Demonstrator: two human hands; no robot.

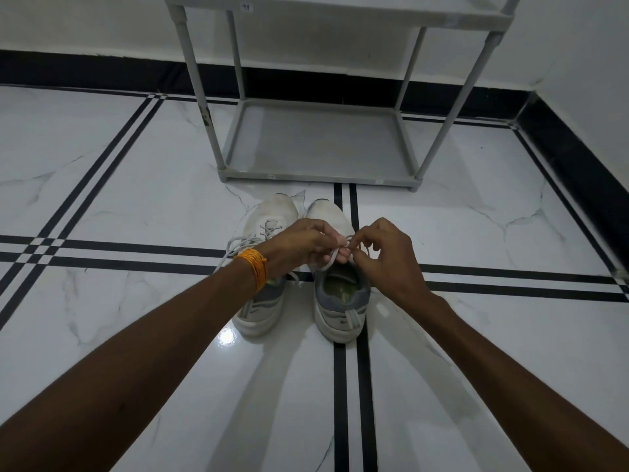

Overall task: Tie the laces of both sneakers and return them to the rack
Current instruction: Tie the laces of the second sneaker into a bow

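While both sneakers stand side by side on the white marble floor [136, 199], toes toward the grey shoe rack [316, 141], the two hands meet over the right sneaker [337, 301]. The left hand [299, 247] is closed, its fingers pinching a white lace [329, 261] that bends into a loop above the shoe's opening; the right hand [384, 253] has its thumb and forefinger pinched on the same lace at the point where the hands touch, the other fingers curled loosely. An orange thread band [256, 265] wraps the left wrist.

The left sneaker [265, 301] sits partly under the left forearm — its laces [238, 245] lie loose and untied, trailing off to the shoe's left side onto the floor. Both shoes are white at the toe and grey at the heel, with a greenish insole showing inside the right one. A small dark logo mark sits on each heel, too small to read as any brand for certain.

The rack stands just beyond the toes, its lower shelf bare. Small pale labels on its front rail and one on the upper shelf edge carry print that cannot be made out. Black double lines cross the floor beneath the shoes.
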